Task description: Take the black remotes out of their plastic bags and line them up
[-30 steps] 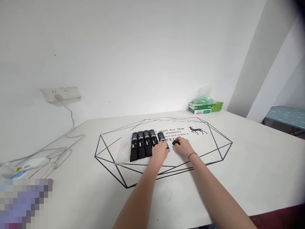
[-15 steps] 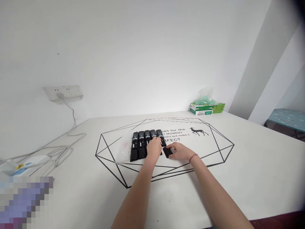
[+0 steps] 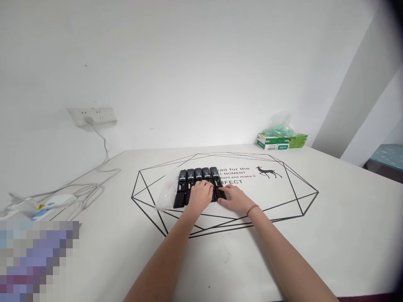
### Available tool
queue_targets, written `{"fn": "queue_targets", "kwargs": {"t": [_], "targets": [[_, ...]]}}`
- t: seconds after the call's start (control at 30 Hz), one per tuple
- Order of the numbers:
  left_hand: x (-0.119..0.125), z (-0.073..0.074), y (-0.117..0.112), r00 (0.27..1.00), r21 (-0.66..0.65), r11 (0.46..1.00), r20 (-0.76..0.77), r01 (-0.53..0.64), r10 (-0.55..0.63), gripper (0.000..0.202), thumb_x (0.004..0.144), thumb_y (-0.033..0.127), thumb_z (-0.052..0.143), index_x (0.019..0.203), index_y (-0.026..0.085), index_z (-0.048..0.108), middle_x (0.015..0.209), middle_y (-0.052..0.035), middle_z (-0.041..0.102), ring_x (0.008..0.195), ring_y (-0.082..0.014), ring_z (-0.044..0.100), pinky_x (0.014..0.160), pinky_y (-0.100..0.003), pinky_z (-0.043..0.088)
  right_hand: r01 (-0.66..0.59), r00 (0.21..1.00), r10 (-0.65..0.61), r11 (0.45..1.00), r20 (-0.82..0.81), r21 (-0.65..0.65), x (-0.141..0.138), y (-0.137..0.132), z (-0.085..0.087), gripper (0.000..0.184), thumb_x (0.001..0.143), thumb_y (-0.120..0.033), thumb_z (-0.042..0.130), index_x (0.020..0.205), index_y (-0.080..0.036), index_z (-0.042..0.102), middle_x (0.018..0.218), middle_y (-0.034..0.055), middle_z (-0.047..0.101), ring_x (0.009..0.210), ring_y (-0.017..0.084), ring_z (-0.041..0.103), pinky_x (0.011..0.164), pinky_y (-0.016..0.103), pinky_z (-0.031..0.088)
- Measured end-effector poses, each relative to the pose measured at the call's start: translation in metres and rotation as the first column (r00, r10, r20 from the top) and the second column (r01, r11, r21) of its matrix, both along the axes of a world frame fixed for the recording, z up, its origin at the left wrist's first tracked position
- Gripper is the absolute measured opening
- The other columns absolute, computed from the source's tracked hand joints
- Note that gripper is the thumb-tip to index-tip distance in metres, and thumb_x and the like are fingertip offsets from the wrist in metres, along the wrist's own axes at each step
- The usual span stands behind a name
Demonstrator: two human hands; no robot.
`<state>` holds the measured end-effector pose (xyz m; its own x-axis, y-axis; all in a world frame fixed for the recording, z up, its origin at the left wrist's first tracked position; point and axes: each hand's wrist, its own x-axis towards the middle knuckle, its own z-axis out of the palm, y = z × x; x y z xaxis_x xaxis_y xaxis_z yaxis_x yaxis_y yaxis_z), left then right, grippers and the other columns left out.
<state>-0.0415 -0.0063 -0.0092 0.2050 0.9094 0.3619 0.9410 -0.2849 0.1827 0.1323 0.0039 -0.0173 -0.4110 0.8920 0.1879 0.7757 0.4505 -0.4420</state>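
Note:
Several black remote controls (image 3: pixel 190 176) lie side by side, backs up, with their battery compartments exposed. Black battery covers (image 3: pixel 179 199) lie at their near ends. My left hand (image 3: pixel 201 195) rests over the middle of the row, fingers bent down onto a remote control there; its thumb is hidden. At the rightmost remote control (image 3: pixel 215 174), my right hand (image 3: pixel 234 199) pinches a black battery cover (image 3: pixel 221 194) between thumb and fingers, in line with that remote's near end. Whether this cover is joined to it, I cannot tell.
A clear plastic bag (image 3: pixel 166 191) lies against the row's left side. Green-and-white boxes (image 3: pixel 273 141) with a bag on top stand by the wall at back right. A power strip (image 3: pixel 47 205) and loose cables (image 3: pixel 91 188) are at the left.
The right hand has brought the cover from an angled spot beside the row into line with the rightmost remote control. My left hand has drawn back leftward from that remote. The view has shifted slightly.

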Motion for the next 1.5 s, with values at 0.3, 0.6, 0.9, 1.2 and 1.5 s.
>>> {"fn": "queue_targets", "kwargs": {"t": [0.3, 0.6, 0.9, 1.2, 1.5], "targets": [[0.012, 0.013, -0.017, 0.987, -0.124, 0.992, 0.161, 0.0, 0.02, 0.03, 0.09, 0.029, 0.036, 0.098, 0.022, 0.064, 0.1, -0.0065, 0.064, 0.096, -0.0189, 0.056, 0.087, -0.03, 0.041, 0.201, 0.978, -0.204, 0.977, -0.033, -0.074, 0.02, 0.017, -0.009, 0.024, 0.082, -0.033, 0.045, 0.077, -0.019, 0.063, 0.078, 0.0055, 0.066, 0.072, 0.017, 0.058, 0.064, 0.025, 0.038], [-0.002, 0.008, -0.011, 0.959, -0.125, 0.992, 0.28, -0.01, 0.044, 0.028, 0.088, 0.026, 0.037, 0.092, 0.02, 0.064, 0.09, -0.0034, 0.068, 0.083, -0.016, 0.06, 0.074, -0.024, 0.043, 0.208, 0.977, -0.207, 0.978, 0.048, -0.028, 0.01, 0.015, -0.013, 0.018, 0.08, -0.029, 0.043, 0.069, -0.02, 0.055, 0.071, 0.004, 0.063, 0.065, 0.016, 0.054, 0.057, 0.025, 0.033], [-0.022, 0.005, -0.001, 0.937, -0.156, 0.986, 0.331, -0.067, 0.116, 0.03, 0.088, 0.029, 0.036, 0.09, 0.02, 0.064, 0.085, -0.0037, 0.067, 0.076, -0.0147, 0.059, 0.065, -0.023, 0.04, 0.214, 0.976, -0.213, 0.976, 0.053, -0.025, 0.009, 0.016, -0.014, 0.024, 0.081, -0.03, 0.043, 0.062, -0.019, 0.054, 0.067, 0.0043, 0.062, 0.062, 0.015, 0.053, 0.056, 0.025, 0.032], [-0.022, 0.005, 0.002, 0.936, -0.164, 0.984, 0.329, -0.073, 0.125, 0.028, 0.087, 0.027, 0.038, 0.092, 0.021, 0.064, 0.085, -0.0033, 0.067, 0.075, -0.015, 0.059, 0.066, -0.024, 0.04, 0.206, 0.968, -0.207, 0.978, 0.139, 0.026, 0.008, 0.018, -0.015, 0.025, 0.085, -0.03, 0.042, 0.069, -0.018, 0.058, 0.079, 0.0084, 0.064, 0.069, 0.017, 0.054, 0.06, 0.027, 0.033], [-0.023, 0.006, 0.0, 0.936, -0.183, 0.981, 0.332, -0.062, 0.121, 0.027, 0.087, 0.027, 0.038, 0.09, 0.02, 0.065, 0.084, -0.0038, 0.068, 0.076, -0.0155, 0.059, 0.065, -0.024, 0.041, 0.2, 0.972, -0.199, 0.98, 0.122, 0.008, 0.008, 0.015, -0.012, 0.028, 0.088, -0.03, 0.037, 0.076, -0.017, 0.059, 0.082, 0.0088, 0.064, 0.072, 0.018, 0.055, 0.062, 0.027, 0.034]]}}
